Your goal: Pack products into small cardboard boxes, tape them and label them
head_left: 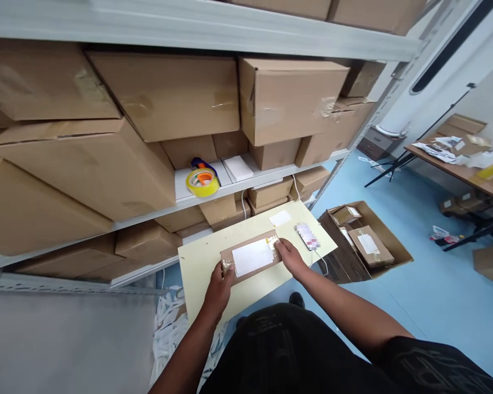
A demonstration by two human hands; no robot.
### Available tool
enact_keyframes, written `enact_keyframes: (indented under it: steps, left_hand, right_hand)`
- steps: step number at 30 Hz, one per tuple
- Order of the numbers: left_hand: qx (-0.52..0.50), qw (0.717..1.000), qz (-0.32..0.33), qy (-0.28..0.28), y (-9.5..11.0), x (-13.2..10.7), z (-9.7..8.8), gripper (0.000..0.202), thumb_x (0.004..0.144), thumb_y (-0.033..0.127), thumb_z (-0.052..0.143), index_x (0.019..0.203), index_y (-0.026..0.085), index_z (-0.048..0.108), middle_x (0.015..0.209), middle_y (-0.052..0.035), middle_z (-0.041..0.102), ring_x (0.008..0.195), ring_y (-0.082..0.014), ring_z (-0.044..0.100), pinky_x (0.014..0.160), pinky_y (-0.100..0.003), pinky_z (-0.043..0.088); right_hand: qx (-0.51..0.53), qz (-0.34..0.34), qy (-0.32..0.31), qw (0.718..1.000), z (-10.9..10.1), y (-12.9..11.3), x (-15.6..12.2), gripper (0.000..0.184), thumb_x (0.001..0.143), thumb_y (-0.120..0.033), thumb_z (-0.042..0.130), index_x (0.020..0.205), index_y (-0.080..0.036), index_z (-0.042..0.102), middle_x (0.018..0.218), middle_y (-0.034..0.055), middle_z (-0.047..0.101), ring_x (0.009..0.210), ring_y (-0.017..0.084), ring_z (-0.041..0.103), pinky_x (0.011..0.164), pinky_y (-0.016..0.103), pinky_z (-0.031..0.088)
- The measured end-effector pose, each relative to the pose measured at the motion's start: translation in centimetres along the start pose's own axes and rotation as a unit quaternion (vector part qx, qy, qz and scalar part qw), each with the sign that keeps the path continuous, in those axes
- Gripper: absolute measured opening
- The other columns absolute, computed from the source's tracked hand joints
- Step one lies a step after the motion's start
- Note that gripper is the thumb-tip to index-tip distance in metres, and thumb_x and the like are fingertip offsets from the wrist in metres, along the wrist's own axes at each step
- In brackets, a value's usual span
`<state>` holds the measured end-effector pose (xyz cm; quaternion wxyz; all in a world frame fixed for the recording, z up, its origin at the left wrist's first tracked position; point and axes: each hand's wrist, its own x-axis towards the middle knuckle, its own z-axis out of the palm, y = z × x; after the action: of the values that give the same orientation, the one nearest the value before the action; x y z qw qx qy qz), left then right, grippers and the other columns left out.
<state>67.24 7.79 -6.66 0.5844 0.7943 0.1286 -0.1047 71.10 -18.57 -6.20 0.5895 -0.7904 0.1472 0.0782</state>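
A flat brown cardboard box (250, 279) with a large white label (252, 257) on its top lies over the pale yellow tabletop (205, 246). Clear tape shines at both of its ends. My left hand (221, 284) grips the box's left end, thumb on top. At the opposite end, my right hand (290, 256) is closed on the right edge near a yellow-marked strip. The undersides of the fingers are hidden. Just past the box rest a white slip (280, 218) and a phone (307, 236) with a blurred screen and a white cable.
A tape dispenser with yellow tape (202, 181) and a white paper stack (238, 168) sit on the shelf, among cardboard boxes (296, 98). An open carton (394, 262) holding parcels stands right of the table. Backing-paper scraps (168, 328) cover the floor at left. A brown desk (468, 178) stands far right.
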Motion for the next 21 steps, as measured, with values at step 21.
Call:
enact_keyframes:
  steps: [21]
  left_hand:
    - [0.007,0.996,-0.016,-0.083,11.1,-6.4,27.7,0.065,0.091,0.067,0.056,0.144,0.029,0.053,0.148,-0.0086,0.058,0.128,-0.0304,0.061,0.099,-0.043,0.055]
  right_hand:
    - [0.079,-0.025,0.094,0.992,-30.9,9.1,-2.0,0.061,0.091,-0.072,0.044,0.107,-0.021,0.074,0.114,0.0081,0.074,0.111,0.03,0.064,0.097,0.039,0.047]
